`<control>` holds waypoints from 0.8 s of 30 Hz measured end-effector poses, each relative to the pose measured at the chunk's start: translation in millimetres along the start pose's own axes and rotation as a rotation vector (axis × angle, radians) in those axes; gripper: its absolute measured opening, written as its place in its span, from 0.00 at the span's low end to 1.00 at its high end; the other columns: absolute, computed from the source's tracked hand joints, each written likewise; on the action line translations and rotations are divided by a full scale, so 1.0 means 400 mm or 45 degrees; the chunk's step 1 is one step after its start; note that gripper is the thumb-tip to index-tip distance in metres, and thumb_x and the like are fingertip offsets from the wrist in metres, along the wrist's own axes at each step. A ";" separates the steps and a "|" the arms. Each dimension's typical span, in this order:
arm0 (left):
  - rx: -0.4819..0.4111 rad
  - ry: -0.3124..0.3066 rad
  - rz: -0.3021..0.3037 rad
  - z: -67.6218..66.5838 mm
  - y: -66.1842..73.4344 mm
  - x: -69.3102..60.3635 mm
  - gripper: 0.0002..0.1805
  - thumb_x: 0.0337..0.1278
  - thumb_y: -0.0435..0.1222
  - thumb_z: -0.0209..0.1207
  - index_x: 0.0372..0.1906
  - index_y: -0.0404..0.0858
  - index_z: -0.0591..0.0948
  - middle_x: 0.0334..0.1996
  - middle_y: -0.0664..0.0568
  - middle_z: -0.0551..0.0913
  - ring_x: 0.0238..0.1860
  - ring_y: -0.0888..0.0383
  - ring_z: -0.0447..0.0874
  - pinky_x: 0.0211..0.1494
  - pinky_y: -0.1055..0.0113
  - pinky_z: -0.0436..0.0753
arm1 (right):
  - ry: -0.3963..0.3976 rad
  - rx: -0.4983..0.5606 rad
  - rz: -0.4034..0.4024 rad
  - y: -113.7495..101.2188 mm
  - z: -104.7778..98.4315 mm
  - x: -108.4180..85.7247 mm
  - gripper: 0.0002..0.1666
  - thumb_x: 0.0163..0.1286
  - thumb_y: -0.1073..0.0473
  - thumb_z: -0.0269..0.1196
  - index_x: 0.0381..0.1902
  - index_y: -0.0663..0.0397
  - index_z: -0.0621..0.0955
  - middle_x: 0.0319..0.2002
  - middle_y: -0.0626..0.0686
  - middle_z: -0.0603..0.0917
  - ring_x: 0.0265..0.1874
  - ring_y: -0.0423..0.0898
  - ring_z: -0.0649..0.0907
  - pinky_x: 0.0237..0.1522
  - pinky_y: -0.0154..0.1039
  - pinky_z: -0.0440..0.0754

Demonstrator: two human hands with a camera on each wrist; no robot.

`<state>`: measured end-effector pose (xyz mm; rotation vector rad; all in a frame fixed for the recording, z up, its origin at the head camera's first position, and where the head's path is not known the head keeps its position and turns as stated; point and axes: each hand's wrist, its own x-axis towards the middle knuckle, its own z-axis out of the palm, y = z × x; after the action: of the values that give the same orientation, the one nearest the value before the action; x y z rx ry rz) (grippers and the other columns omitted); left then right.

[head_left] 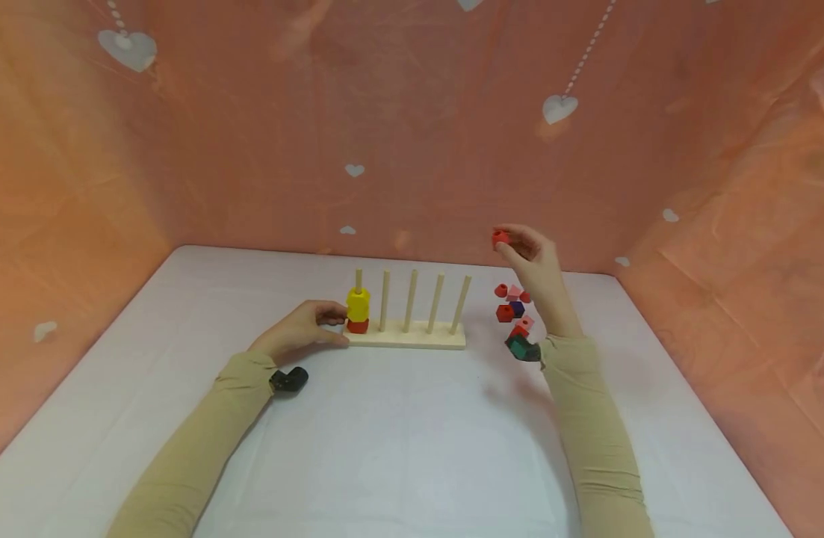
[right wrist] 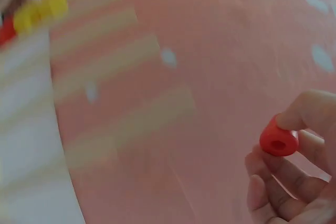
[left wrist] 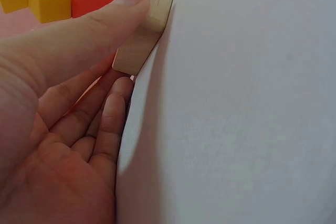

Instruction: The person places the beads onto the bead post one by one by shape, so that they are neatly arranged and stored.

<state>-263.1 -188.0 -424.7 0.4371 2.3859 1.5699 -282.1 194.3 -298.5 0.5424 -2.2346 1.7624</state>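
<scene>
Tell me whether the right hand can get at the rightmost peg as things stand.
Probably yes: the right hand, pinching a red bead, hovers to the right of the rightmost peg, which is bare, and nothing visible stands between them.

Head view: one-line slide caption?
Left hand gripping one end of a pale wooden five-peg stand; right hand holding up a rounded red bead.
</scene>
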 end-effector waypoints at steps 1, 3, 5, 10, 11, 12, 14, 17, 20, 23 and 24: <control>-0.001 -0.001 0.007 0.000 -0.001 -0.001 0.34 0.41 0.35 0.75 0.57 0.32 0.75 0.53 0.43 0.78 0.54 0.49 0.75 0.63 0.56 0.71 | -0.022 0.022 -0.020 -0.009 0.022 0.002 0.20 0.68 0.59 0.62 0.56 0.57 0.78 0.49 0.58 0.80 0.48 0.53 0.79 0.52 0.34 0.77; -0.006 -0.002 0.013 0.001 0.010 -0.008 0.33 0.42 0.34 0.74 0.57 0.31 0.75 0.53 0.42 0.78 0.55 0.48 0.75 0.63 0.55 0.70 | -0.070 0.069 -0.071 -0.025 0.065 0.006 0.19 0.67 0.62 0.63 0.55 0.61 0.77 0.47 0.56 0.81 0.46 0.50 0.80 0.50 0.34 0.78; -0.001 -0.006 0.017 0.001 0.010 -0.010 0.33 0.43 0.35 0.74 0.57 0.30 0.75 0.53 0.42 0.78 0.55 0.48 0.75 0.63 0.55 0.70 | -0.128 0.092 -0.125 -0.048 0.108 0.005 0.18 0.65 0.66 0.63 0.53 0.65 0.77 0.45 0.57 0.82 0.46 0.53 0.80 0.48 0.34 0.78; -0.003 -0.007 0.006 -0.002 0.003 -0.006 0.33 0.42 0.36 0.74 0.56 0.32 0.76 0.53 0.44 0.78 0.54 0.49 0.75 0.62 0.56 0.71 | -0.286 0.078 -0.228 -0.120 0.201 -0.017 0.16 0.65 0.72 0.62 0.50 0.72 0.76 0.44 0.64 0.81 0.46 0.62 0.79 0.49 0.41 0.79; -0.010 -0.006 0.005 -0.002 0.003 -0.006 0.33 0.42 0.35 0.74 0.56 0.32 0.76 0.53 0.44 0.78 0.54 0.49 0.75 0.62 0.56 0.71 | -0.310 0.081 -0.239 -0.132 0.216 -0.022 0.16 0.64 0.73 0.61 0.50 0.74 0.75 0.44 0.66 0.81 0.46 0.61 0.79 0.49 0.44 0.79; -0.018 -0.005 0.002 -0.002 0.004 -0.006 0.32 0.41 0.35 0.74 0.56 0.32 0.76 0.53 0.44 0.78 0.54 0.49 0.75 0.62 0.56 0.71 | -0.332 0.083 -0.252 -0.136 0.230 -0.024 0.16 0.65 0.73 0.61 0.51 0.73 0.76 0.45 0.67 0.80 0.46 0.60 0.79 0.50 0.46 0.78; -0.031 0.000 -0.001 -0.002 0.006 -0.006 0.32 0.41 0.34 0.74 0.55 0.33 0.76 0.52 0.44 0.79 0.54 0.50 0.75 0.61 0.57 0.72 | -0.359 0.082 -0.276 -0.141 0.252 -0.028 0.17 0.65 0.73 0.60 0.51 0.72 0.76 0.46 0.67 0.80 0.46 0.58 0.79 0.53 0.49 0.77; -0.043 0.000 -0.003 -0.002 0.007 -0.004 0.31 0.40 0.34 0.75 0.54 0.33 0.77 0.52 0.45 0.79 0.53 0.50 0.75 0.61 0.57 0.71 | -0.366 0.055 -0.320 -0.144 0.277 -0.034 0.17 0.64 0.74 0.61 0.51 0.72 0.76 0.46 0.68 0.80 0.47 0.58 0.80 0.55 0.49 0.76; -0.019 -0.008 0.007 -0.003 0.007 -0.005 0.31 0.41 0.34 0.74 0.54 0.33 0.77 0.52 0.45 0.79 0.54 0.50 0.75 0.62 0.56 0.71 | -0.338 0.017 -0.346 -0.147 0.292 -0.043 0.16 0.64 0.75 0.61 0.50 0.72 0.76 0.46 0.67 0.80 0.47 0.58 0.80 0.55 0.48 0.76; -0.015 -0.010 0.021 -0.005 0.006 -0.006 0.30 0.42 0.34 0.74 0.54 0.33 0.77 0.52 0.44 0.79 0.54 0.49 0.75 0.62 0.56 0.70 | -0.313 0.001 -0.341 -0.149 0.306 -0.051 0.16 0.63 0.75 0.61 0.50 0.74 0.76 0.46 0.67 0.80 0.46 0.59 0.80 0.54 0.49 0.77; -0.019 -0.010 0.023 -0.006 0.007 -0.007 0.30 0.42 0.34 0.74 0.54 0.33 0.77 0.52 0.44 0.79 0.54 0.49 0.75 0.63 0.55 0.70 | -0.303 -0.007 -0.330 -0.149 0.310 -0.054 0.16 0.63 0.75 0.61 0.49 0.74 0.76 0.46 0.67 0.80 0.46 0.59 0.81 0.53 0.49 0.77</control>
<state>-261.3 -189.9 -421.2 0.4628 2.3691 1.5898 -232.4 64.9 -284.8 1.0382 -2.1942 1.6325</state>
